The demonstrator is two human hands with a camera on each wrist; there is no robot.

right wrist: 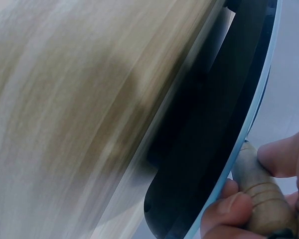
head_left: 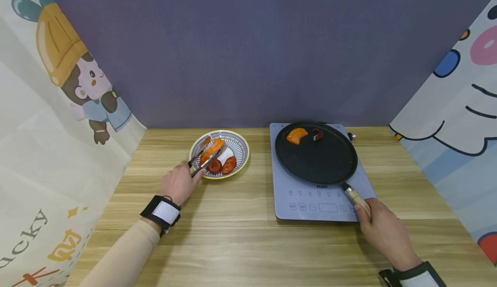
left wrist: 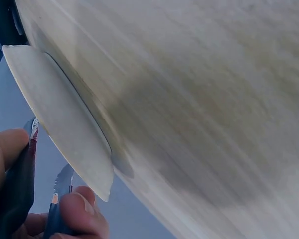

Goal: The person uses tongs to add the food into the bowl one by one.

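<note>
Workspace: wooden table [head_left: 252,244], purple-grey panel [head_left: 252,54] upright behind, printed sheets at left [head_left: 93,93] and right [head_left: 466,118]. Cooker plate [head_left: 299,196] on table at right; its far part is covered by the black pan [head_left: 318,162], which bears an orange piece [head_left: 297,136] and a dark red piece [head_left: 318,134] near its far edge. Patterned dish [head_left: 241,149] stands left of the cooker plate, well apart; in the left wrist view its outer wall hides the contents. Metal tongs [head_left: 209,160] reach over the dish, one arm either side of an orange strip [head_left: 215,146]; contact unclear. Tongs' long axis diagonal, tips away from the person and rightward. Pan handle [head_left: 356,198] runs from the pan's near edge toward the person, slanting right. Left hand [head_left: 180,183]: fingers and thumb pinch the tongs. Right hand [head_left: 386,228]: fingers curled round the pan handle.
</note>
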